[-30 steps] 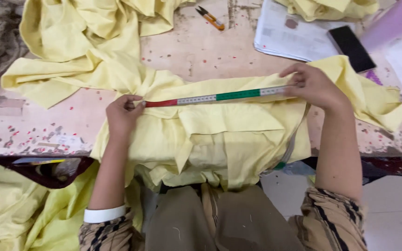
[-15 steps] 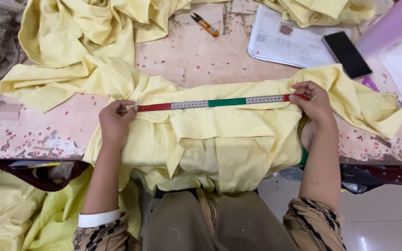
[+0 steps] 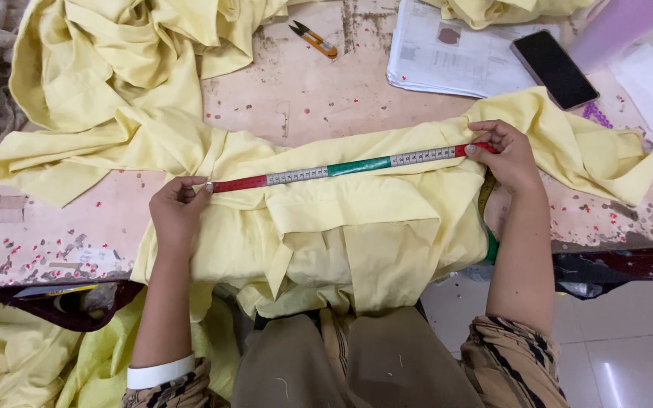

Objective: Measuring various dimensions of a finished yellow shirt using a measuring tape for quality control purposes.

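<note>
Keep the tape taut and flat across the shirt, left hand fingers pinched on its metal end, right hand fingers clamped on its red section.

Garment at centre: pale yellow, plain. Measuring tape across it: red at both ends, white stretches, green band in middle. More pale yellow cloth far left. Snips far centre: orange handles, dark blades. Phone far right: black. Papers: white. Table: pinkish beige, red-speckled. Sleeves near: brown-and-black striped; left cuff white.
</note>
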